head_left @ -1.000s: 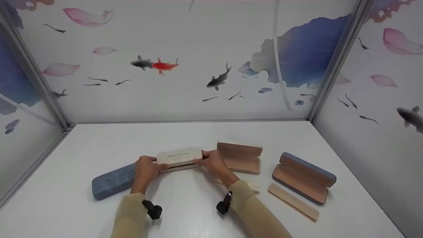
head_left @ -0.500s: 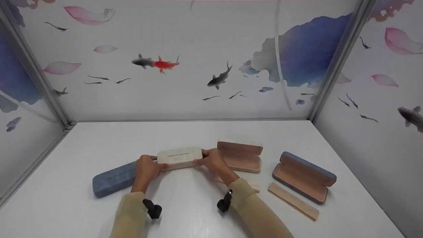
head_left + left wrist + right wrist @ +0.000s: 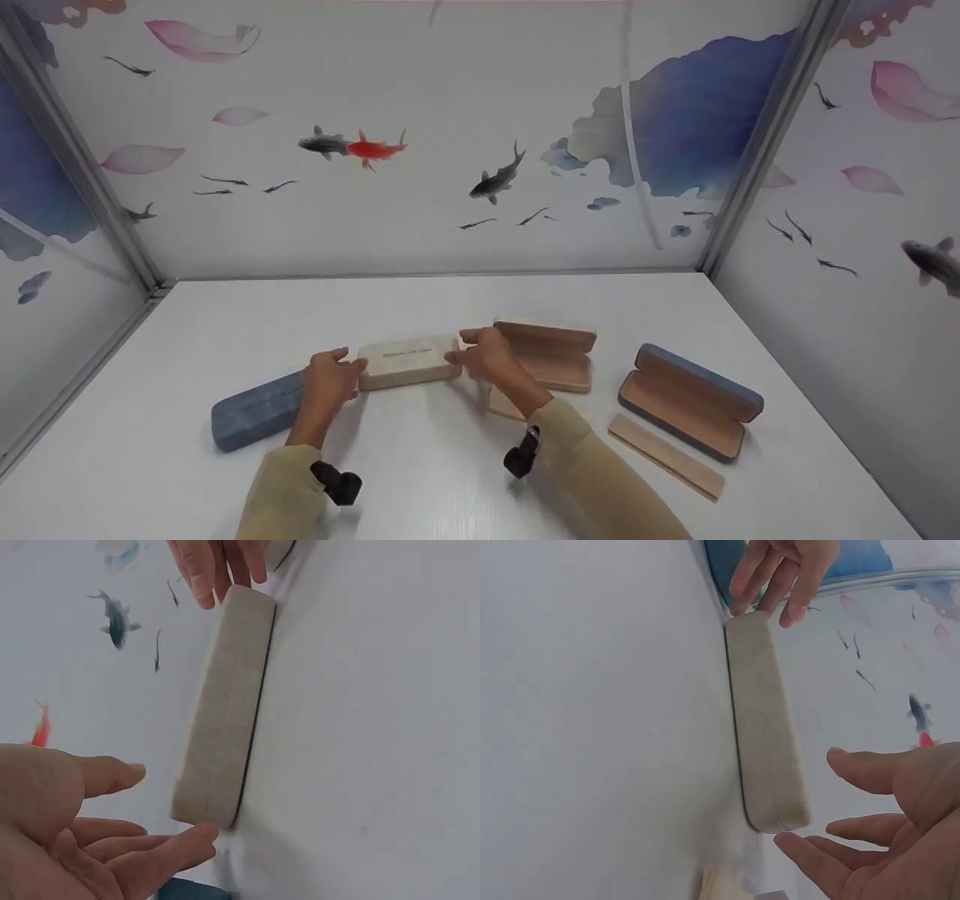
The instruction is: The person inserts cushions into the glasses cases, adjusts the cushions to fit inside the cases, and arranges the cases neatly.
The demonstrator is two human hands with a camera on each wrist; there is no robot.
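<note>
A cream glasses case (image 3: pixel 409 363), closed and with small lettering on its lid, lies on the white table between my hands. My left hand (image 3: pixel 327 386) is at its left end, fingers loosely extended and holding nothing. At the other end, my right hand (image 3: pixel 491 356) has its thumb and fingers spread apart. The left wrist view shows the case (image 3: pixel 225 712) with fingertips close to both ends; whether they touch it I cannot tell. In the right wrist view a dark seam runs along the case's (image 3: pixel 765 727) lower edge. A closed blue glasses case (image 3: pixel 259 411) lies partly behind my left hand.
An open cream case (image 3: pixel 551 371) with brown lining stands behind my right forearm. Farther right is an open blue case (image 3: pixel 686 409), with a folded tan cloth (image 3: pixel 666 456) in front. A pale cloth (image 3: pixel 505 403) is partly hidden by my right arm. Printed walls enclose the table.
The cream case's lid, slightly raised one second ago, came down flush. Both hands have since let go of the case, their fingers opening and drawing off its ends.
</note>
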